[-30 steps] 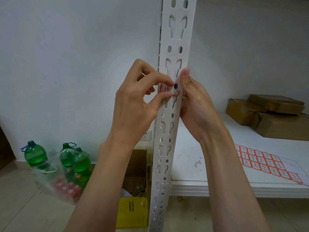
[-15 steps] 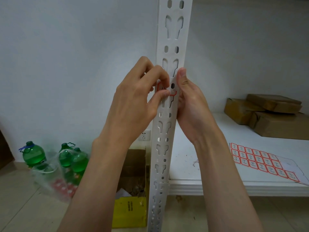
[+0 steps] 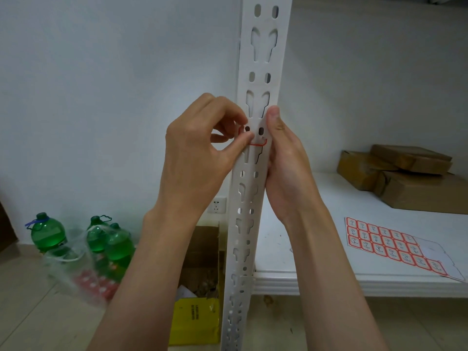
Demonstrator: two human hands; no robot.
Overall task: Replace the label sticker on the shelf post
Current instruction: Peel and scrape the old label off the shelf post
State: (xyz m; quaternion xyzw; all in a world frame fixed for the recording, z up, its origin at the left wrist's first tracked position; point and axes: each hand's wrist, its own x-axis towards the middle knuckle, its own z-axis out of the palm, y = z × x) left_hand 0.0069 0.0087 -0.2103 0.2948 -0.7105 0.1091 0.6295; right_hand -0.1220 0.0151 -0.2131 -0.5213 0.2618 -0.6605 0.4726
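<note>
A white slotted shelf post [image 3: 255,72] runs upright through the middle of the scene, from the top edge down to the floor, with a white shelf board [image 3: 329,282] joined to it on the right. On that shelf, far right, sits a stack of brown cardboard packages [image 3: 405,178], and nearer lies a sheet of red-bordered stickers [image 3: 390,244], flat and partly over the shelf's near edge. On the floor left of the post stands an open cardboard box [image 3: 202,244] with a yellow packet [image 3: 195,320] in front of it, and further left a group of green bottles [image 3: 48,234], some inside a clear plastic bag [image 3: 73,269]. Both hands meet at the post, above the shelf board. The left hand [image 3: 197,153] has thumb and forefinger curled together, pinching the left edge of the label sticker [image 3: 257,141], whose red border shows on the post face just under a pair of small holes. The right hand [image 3: 286,168] wraps the post's right edge from behind, its thumb [image 3: 274,120] lying straight up along the front beside the sticker; its other fingers are hidden behind the post. Whether the sticker is partly lifted from the metal cannot be told
</note>
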